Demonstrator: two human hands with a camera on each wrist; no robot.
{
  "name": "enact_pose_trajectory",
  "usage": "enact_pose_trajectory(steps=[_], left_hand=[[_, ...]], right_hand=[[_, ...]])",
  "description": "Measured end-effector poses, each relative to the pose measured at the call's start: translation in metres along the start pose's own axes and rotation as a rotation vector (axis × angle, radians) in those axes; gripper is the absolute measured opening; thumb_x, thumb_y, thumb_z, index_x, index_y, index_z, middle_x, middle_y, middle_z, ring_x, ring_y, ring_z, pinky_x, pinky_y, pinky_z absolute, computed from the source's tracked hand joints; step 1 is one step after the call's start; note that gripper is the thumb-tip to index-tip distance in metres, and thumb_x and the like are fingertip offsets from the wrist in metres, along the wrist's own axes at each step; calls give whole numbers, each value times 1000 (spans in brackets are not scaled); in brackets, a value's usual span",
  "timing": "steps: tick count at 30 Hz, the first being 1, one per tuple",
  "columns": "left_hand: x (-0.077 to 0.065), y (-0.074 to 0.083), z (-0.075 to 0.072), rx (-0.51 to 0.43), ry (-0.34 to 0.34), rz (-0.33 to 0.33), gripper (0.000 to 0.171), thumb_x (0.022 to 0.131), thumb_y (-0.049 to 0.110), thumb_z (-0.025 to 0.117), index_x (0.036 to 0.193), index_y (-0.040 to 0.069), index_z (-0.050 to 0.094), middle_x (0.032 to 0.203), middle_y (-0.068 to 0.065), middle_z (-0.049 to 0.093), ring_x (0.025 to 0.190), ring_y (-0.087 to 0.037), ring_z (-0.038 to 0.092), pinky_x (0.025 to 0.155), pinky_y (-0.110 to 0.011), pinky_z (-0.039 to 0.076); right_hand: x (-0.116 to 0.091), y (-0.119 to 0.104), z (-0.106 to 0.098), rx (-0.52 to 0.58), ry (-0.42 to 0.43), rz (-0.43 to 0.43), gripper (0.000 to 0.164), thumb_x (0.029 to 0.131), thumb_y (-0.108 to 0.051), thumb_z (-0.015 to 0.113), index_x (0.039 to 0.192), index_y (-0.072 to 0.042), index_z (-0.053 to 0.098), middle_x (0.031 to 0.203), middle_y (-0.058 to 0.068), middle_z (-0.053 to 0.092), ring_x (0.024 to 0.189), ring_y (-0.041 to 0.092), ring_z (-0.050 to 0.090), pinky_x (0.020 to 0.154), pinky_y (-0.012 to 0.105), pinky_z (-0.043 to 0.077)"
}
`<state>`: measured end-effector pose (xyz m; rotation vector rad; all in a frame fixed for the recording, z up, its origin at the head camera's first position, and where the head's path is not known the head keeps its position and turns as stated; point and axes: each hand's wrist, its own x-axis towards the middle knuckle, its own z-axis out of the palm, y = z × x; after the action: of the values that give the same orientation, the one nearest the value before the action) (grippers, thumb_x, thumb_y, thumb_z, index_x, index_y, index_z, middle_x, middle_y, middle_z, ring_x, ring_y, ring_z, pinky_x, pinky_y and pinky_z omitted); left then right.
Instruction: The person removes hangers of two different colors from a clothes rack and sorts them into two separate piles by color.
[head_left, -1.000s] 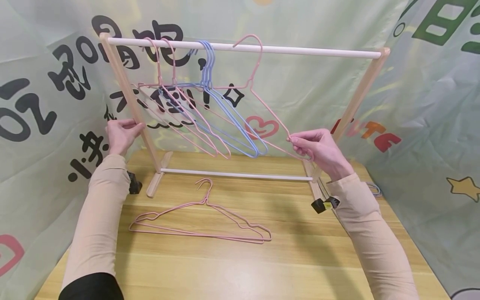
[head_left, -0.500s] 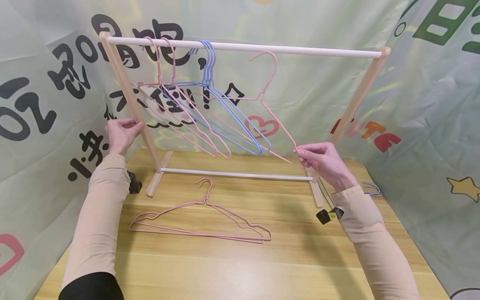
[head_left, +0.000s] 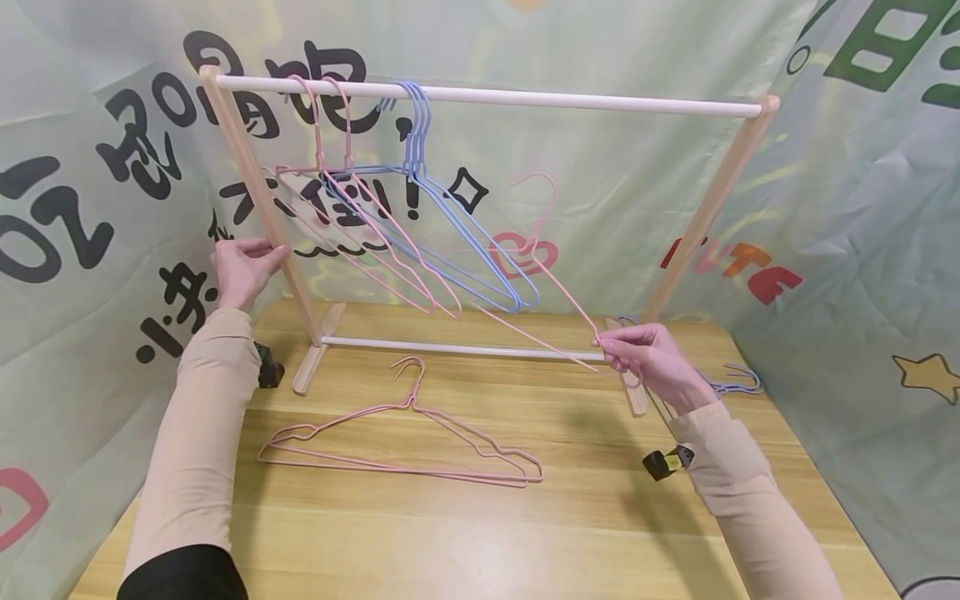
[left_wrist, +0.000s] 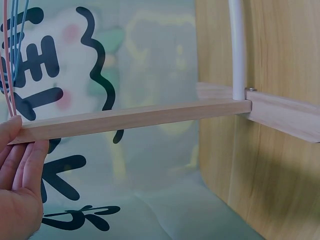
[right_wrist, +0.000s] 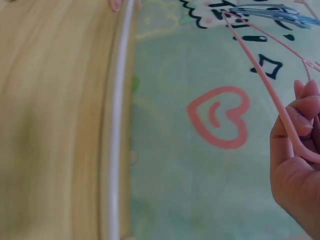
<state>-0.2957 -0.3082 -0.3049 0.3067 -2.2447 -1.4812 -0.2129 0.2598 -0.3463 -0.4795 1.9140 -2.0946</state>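
Observation:
My left hand (head_left: 243,271) grips the left wooden post (head_left: 258,196) of a hanger rack, thumb on one side and fingers on the other in the left wrist view. Between the thumb and fingers of my right hand (head_left: 648,358) is the corner of a pink clothes hanger (head_left: 567,289). Its hook stands below the white top rail (head_left: 600,102), free of it, and the hanger tilts across the rack's right half. Two pink hangers (head_left: 375,204) hang at the rail's left, with several blue hangers (head_left: 457,225) to their right.
Two pink hangers (head_left: 411,402) lie overlapping on the wooden table (head_left: 420,542) in front of the rack. A white lower bar (head_left: 465,348) joins the rack's feet. Behind my right wrist, a blue hanger (head_left: 742,385) lies on the table. Printed cloth (head_left: 847,250) surrounds the table.
The pink hanger in my right hand has come down and slightly right, its hook dropping from rail height to well below. My left hand stays on the post.

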Motion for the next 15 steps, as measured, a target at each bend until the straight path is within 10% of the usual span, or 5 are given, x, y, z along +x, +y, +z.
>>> enact_pose_trajectory(steps=[15], left_hand=[[-1,2,0,-45,-12,-13,48,89,15,75,128,-11,62,55,34,54,60,16,58,61,-3,50]], right_hand=[[-11,48,-10,-105,-120,58,28,100,-1,57,99,-17,80,79,-7,70,66,1,59,59,14,47]])
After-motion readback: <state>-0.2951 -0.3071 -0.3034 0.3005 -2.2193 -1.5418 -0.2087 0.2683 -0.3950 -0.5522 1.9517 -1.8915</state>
